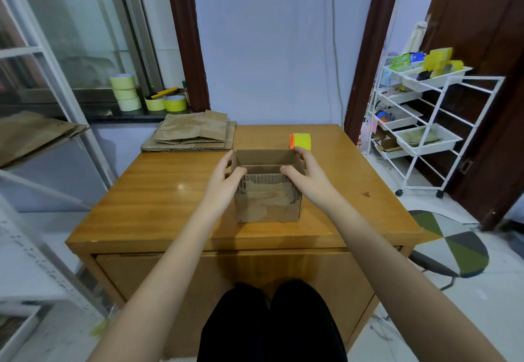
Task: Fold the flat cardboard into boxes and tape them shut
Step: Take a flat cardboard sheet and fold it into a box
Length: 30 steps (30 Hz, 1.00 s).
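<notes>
Nearest the camera, the person's dark-trousered knees (pixel 272 322) sit against the front of the wooden table (pixel 158 191). Both forearms reach forward to a small cardboard box (pixel 268 202) standing upright in the middle of the tabletop, its top open. The left hand (pixel 226 176) grasps the box's left upper edge, thumb hooked over the near rim; the right hand (pixel 304 174) grasps the right upper edge the same way. The near flap looks pressed inward, so the step in hand is likely folding the top flaps shut. Next the flaps need holding flat while one hand frees itself for the tape roll (pixel 301 141), standing on edge just beyond the box. Farther left, at the table's back corner, lies the stack of flat cardboard (pixel 192 134).
</notes>
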Available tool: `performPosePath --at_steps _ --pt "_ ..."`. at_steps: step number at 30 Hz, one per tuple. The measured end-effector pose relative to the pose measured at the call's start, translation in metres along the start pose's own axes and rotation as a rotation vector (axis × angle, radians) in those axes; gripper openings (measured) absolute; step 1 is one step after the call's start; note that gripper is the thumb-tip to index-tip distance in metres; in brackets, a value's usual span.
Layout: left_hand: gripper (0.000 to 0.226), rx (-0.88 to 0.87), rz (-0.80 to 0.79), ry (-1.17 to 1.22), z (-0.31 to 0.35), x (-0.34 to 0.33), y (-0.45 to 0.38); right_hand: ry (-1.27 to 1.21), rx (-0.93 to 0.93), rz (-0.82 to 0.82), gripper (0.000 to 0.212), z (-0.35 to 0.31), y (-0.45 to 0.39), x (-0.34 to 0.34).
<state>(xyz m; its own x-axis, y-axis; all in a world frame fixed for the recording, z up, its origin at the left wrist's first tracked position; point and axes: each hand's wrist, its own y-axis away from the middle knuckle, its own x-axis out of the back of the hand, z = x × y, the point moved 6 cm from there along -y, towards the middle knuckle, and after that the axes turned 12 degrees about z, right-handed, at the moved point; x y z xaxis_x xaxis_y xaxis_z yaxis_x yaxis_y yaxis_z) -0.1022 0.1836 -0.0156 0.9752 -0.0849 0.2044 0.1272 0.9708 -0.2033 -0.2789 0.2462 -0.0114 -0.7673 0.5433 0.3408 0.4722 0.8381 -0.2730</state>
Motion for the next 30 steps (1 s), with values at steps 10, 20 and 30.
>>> performPosePath --at_steps 10,20,30 --pt "0.058 0.009 -0.205 -0.112 -0.007 -0.011 0.012 -0.092 -0.009 -0.114 0.081 0.009 0.017 -0.002" --pt "0.068 -0.003 -0.417 -0.285 -0.063 -0.002 -0.012 -0.063 0.007 -0.067 0.091 0.012 0.024 -0.002" --pt "0.06 -0.014 -0.41 -0.268 -0.013 -0.01 0.018 0.072 0.171 -0.067 0.08 0.016 0.034 -0.001"
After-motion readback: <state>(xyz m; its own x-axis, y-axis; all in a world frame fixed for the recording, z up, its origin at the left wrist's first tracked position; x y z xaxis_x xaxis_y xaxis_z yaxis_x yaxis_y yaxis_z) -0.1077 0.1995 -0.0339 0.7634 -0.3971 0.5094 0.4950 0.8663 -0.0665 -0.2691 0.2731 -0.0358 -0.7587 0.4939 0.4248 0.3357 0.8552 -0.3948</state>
